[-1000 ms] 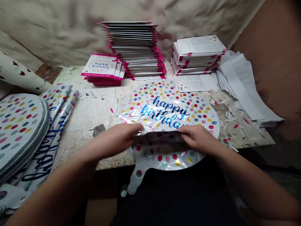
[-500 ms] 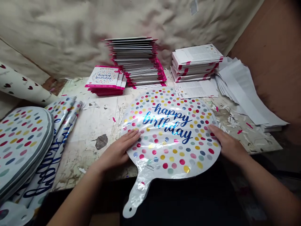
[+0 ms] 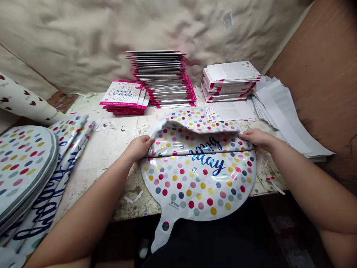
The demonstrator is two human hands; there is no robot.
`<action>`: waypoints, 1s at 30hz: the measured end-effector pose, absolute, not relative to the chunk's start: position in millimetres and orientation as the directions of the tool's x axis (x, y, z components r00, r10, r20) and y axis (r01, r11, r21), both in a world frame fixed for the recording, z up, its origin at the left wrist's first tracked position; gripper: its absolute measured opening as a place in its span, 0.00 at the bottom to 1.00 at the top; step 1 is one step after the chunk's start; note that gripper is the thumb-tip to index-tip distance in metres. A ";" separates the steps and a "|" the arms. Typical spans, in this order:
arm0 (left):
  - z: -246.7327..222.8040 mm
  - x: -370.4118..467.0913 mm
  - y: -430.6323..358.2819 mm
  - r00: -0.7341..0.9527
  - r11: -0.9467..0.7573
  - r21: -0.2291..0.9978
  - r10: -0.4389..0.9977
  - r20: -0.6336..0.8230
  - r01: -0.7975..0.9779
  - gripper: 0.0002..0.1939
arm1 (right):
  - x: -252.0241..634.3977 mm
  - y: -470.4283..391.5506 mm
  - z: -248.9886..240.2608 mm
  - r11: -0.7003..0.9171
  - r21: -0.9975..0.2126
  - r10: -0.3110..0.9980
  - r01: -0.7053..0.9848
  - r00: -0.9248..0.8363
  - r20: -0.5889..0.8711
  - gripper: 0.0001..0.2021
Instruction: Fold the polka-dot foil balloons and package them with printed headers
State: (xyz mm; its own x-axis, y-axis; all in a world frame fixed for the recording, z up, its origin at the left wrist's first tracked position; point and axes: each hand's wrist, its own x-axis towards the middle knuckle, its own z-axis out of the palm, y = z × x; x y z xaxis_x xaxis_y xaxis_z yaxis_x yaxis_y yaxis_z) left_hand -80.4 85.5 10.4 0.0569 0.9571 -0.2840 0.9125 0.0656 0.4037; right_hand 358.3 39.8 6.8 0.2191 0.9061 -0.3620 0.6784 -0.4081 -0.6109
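Crinkled beige sheeting [image 3: 83,44] hangs behind the pale, scuffed, stained desk [image 3: 111,137]. In front of me, half on the desk and half over its front edge, is a flat, round white foil balloon with multicoloured dots [image 3: 200,193]. My left hand [image 3: 142,145] pinches one end of a raised fold across it and my right hand [image 3: 255,138] pinches the other; they are well apart, with the fold stretched between them.

The foil is glossy and slightly puckered, with a wavy upper lip and a straight dark crease below. Metallic blue script shows in part: "day" reads upright, with reversed letters just above. A narrow tapering tail [image 3: 164,230] points towards me. More dotted foil lies behind the fold.

Beyond stand a tall stack of magenta-edged card sleeves [image 3: 164,83], a low pile of square "happy birthday" packs [image 3: 122,93] and white paper packets with magenta marks [image 3: 228,82]. Loose white paper sheets [image 3: 290,115] fan out to the right; smooth dotted foil rounds [image 3: 25,160] are piled at left.
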 end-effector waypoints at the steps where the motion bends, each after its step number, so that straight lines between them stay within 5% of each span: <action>1: 11.5 -76.1 87.4 0.040 0.067 0.382 0.963 -0.265 0.922 0.20 | 357.5 44.5 4.0 -0.420 -0.609 0.899 0.672 0.215 -0.383 0.14; 4: 17.2 -58.8 72.4 0.030 -0.033 0.278 0.999 0.016 0.960 0.20 | 356.9 48.6 -5.4 -0.437 -0.615 0.885 0.656 0.195 -0.422 0.15; 6: 17.7 -43.1 49.5 0.214 -0.252 0.185 0.955 0.204 0.950 0.21 | 358.2 48.2 -9.9 -0.434 -0.600 0.890 0.672 0.216 -0.402 0.15; 9: 8.2 -22.2 14.3 0.502 -0.508 0.112 0.862 0.074 0.854 0.25 | 363.0 50.6 -9.8 -0.434 -0.539 0.894 0.722 0.274 -0.353 0.17; 14: -11.9 -18.1 -7.3 0.525 -0.520 0.075 0.843 -0.119 0.851 0.30 | 334.3 53.1 15.9 -0.452 -0.285 0.890 0.845 0.447 -0.087 0.25; 16: -13.9 -20.7 -6.3 0.532 -0.526 0.077 0.838 -0.119 0.847 0.29 | 288.9 44.1 25.9 -0.271 -0.167 0.951 0.948 0.290 0.104 0.26; 17: -13.9 -21.3 -5.4 0.534 -0.528 0.077 0.837 -0.120 0.846 0.28 | 260.8 37.4 27.7 -0.052 -0.160 0.988 0.986 0.073 0.133 0.24; 19: -13.3 -21.0 -4.3 0.528 -0.523 0.073 0.840 -0.125 0.849 0.28 | 207.0 22.3 23.5 0.335 -0.178 0.942 0.925 -0.325 0.080 0.22; 21: -13.0 -20.1 -4.3 0.523 -0.519 0.064 0.843 -0.125 0.853 0.29 | 176.5 7.8 11.2 0.453 -0.204 0.890 0.868 -0.454 0.041 0.24; 24: -12.2 -21.2 -4.3 0.525 -0.523 0.055 0.841 -0.130 0.851 0.28 | 201.2 -10.1 -8.9 0.362 -0.247 0.914 0.899 -0.394 -0.094 0.31; 26: -9.5 -22.6 -2.6 0.532 -0.528 0.067 0.834 -0.149 0.847 0.28 | 250.2 -19.7 -16.4 0.128 -0.184 0.980 0.974 -0.153 -0.128 0.32; 28: -4.1 -20.3 0.8 0.529 -0.521 0.094 0.829 -0.183 0.849 0.28 | 298.2 -26.9 -18.6 -0.038 -0.115 0.994 0.993 0.026 -0.107 0.31; 30: 3.2 -10.7 4.9 0.541 -0.528 0.119 0.820 -0.186 0.841 0.27 | 326.6 -30.0 -17.1 -0.004 -0.016 1.000 1.000 0.003 -0.010 0.28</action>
State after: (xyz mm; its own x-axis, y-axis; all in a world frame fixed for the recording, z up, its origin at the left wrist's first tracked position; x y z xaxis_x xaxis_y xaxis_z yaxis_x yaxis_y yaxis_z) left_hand -10.7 4.9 3.2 0.5410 0.8203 -0.1855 0.8410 -0.5278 0.1185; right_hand 326.6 -30.0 -17.1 0.0035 0.9999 -0.0101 0.9999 -0.0036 -0.0159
